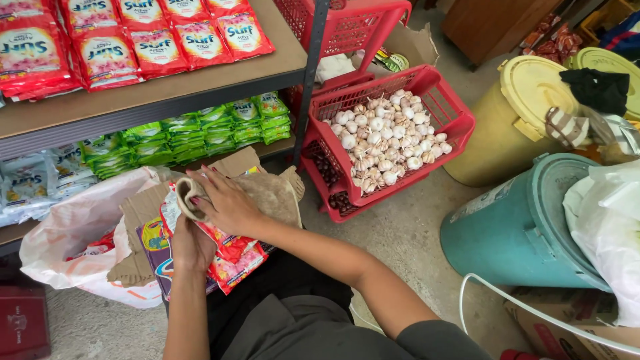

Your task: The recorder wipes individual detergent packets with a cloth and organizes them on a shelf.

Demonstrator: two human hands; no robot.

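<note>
From the head camera, the right hand (223, 203) presses a bunched tan cloth (267, 193) onto a stack of pink sachet packs (233, 257), fingers curled tight around the cloth's rolled end. The left hand (192, 245) grips the packs from below, fingers clamped underneath. The glossy packs could slide off the purple carton (155, 243) if that grip loosens.

There is one view only, from a camera on the person's head; it looks steeply down and a little forward, close over the right hand (223, 200) and left hand (192, 243) at lower centre; the shelving unit (167, 90) fills the upper left of the frame; the red crate of garlic (453, 113) sits at upper centre; the teal bin (513, 233) stands at right.
</note>
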